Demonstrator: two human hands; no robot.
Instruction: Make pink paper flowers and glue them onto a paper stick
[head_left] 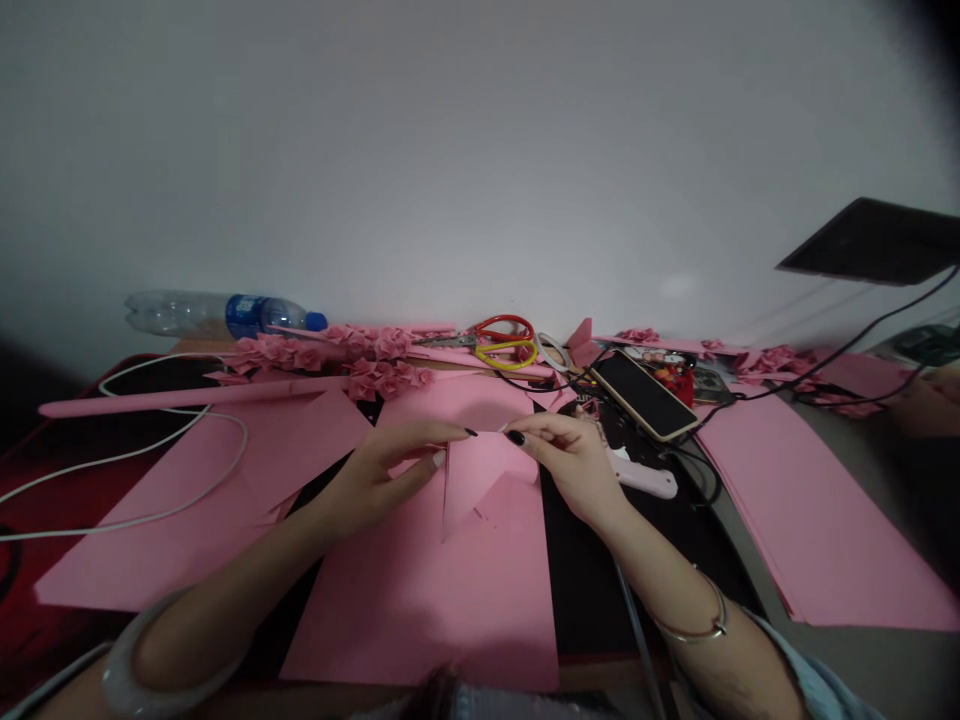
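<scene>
A small folded piece of pink paper [480, 460] is held up between my two hands, over larger pink sheets [450, 610]. My left hand [394, 465] pinches its left edge between thumb and fingers. At the upper right edge, my right hand [570, 455] has its thumb and fingertips closed on the same piece. The piece's left side stands off the sheet below like a raised flap. Just beyond my right wrist lies a pale handle [649, 478], perhaps of a glue gun; its front is hidden by my hand.
Pink paper roses [375, 360], red-and-yellow-handled scissors [506, 343] and a plastic bottle [255, 315] lie along the wall. A phone [645, 395] rests at back right among black cables. More pink sheets [817, 510] are at right; a white cable [172, 515] loops at left.
</scene>
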